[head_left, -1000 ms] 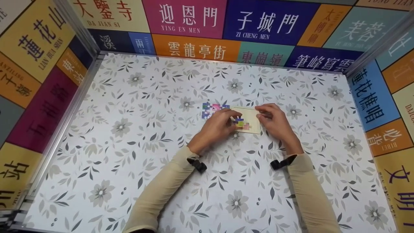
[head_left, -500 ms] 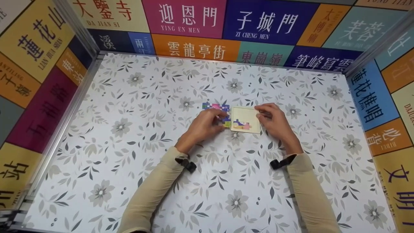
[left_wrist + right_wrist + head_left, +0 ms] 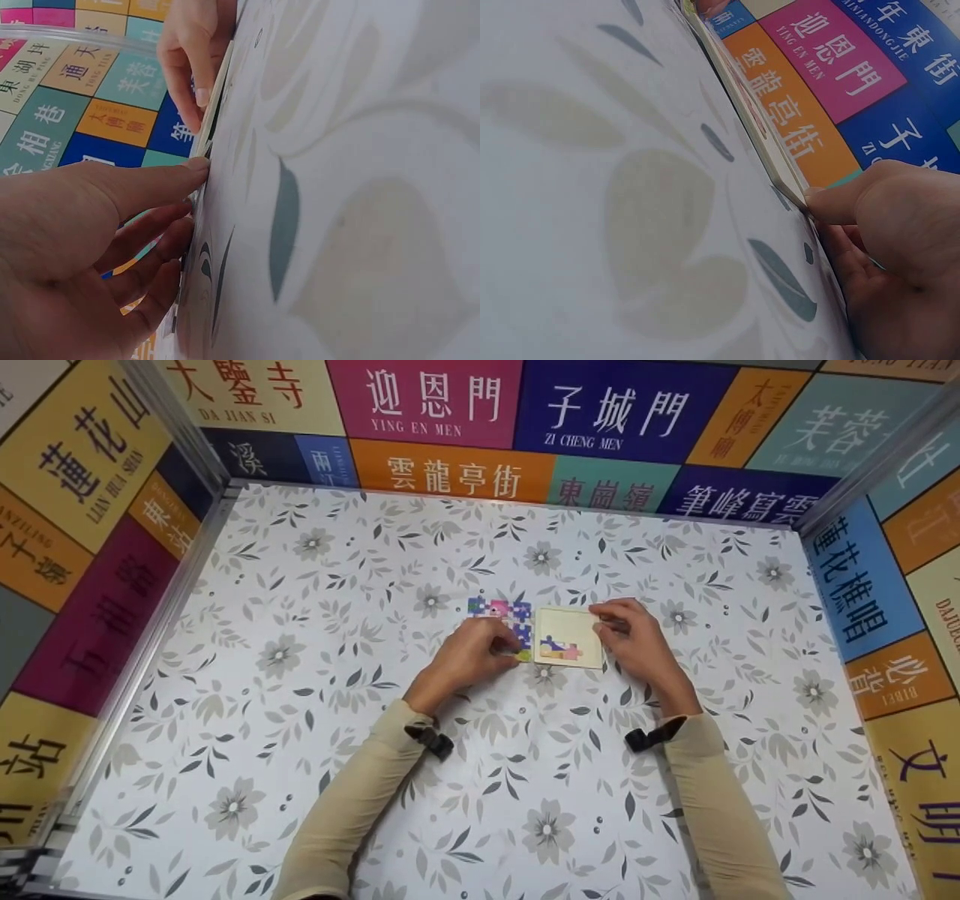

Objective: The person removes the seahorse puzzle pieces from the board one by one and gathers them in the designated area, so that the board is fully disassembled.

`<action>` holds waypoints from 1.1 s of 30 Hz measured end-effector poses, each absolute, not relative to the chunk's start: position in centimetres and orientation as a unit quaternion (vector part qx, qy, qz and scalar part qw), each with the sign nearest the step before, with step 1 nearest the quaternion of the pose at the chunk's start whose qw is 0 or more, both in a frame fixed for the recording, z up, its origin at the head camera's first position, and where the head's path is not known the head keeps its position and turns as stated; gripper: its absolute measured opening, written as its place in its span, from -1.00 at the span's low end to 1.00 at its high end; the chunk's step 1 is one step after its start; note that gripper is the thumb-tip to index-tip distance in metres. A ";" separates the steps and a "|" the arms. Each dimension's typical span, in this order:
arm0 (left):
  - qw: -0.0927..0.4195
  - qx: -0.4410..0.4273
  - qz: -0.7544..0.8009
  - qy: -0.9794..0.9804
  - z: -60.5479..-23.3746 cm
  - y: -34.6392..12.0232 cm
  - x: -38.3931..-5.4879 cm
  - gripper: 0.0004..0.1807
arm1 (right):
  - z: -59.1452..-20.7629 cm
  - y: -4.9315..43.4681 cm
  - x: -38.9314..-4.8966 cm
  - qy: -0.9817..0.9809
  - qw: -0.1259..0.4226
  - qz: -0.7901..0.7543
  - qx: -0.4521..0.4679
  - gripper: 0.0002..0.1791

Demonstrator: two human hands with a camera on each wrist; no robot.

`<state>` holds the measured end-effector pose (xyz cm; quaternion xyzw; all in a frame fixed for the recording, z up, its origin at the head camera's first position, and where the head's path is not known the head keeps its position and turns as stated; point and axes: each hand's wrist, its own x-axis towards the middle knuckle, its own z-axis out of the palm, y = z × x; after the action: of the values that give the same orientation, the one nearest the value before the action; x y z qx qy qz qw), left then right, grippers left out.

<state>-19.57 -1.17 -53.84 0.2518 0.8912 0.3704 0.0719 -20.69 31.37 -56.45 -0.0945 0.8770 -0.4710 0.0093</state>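
Observation:
In the head view, a shallow cream puzzle tray [image 3: 568,624] lies mid-table with a few joined puzzle pieces [image 3: 553,647] along its lower edge. To its left is a cluster of colourful puzzle pieces [image 3: 501,607], partly covered by my left hand [image 3: 463,654]. That hand's thumb and forefinger hold a puzzle piece [image 3: 523,656] with yellow-green on it, flat beside the tray. My right hand [image 3: 637,636] grips the tray's right edge between thumb and fingers. In the right wrist view, the thumb presses on the tray's corner [image 3: 784,178]. Fingertips partly hide the held piece.
A white tablecloth [image 3: 480,780] with grey leaves and flowers covers the table. Upright panels [image 3: 442,405] with coloured blocks and large characters enclose the back and both sides. A black strap camera [image 3: 431,739] sits on the left wrist, another [image 3: 652,735] on the right.
My left hand has carried a blue and yellow-green puzzle piece leftward from the tray to the table beside the cluster. The right hand and tray have stayed in place.

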 end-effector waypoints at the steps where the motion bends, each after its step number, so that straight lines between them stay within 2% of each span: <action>1: 0.071 0.254 0.368 0.892 -53.8 -1.2 -19.5 -0.82 | -56.5 31.4 -20.7 0.878 0.010 -0.470 -0.094 -0.63; 33: 0.067 0.262 0.352 0.896 -53.8 -1.2 -19.5 -0.84 | -56.4 31.4 -20.7 0.880 0.019 -0.467 -0.088 -0.62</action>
<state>-19.51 -1.17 -53.76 0.2622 0.8962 0.3516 0.0669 -20.70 31.36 -56.40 -0.0880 0.8795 -0.4673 0.0190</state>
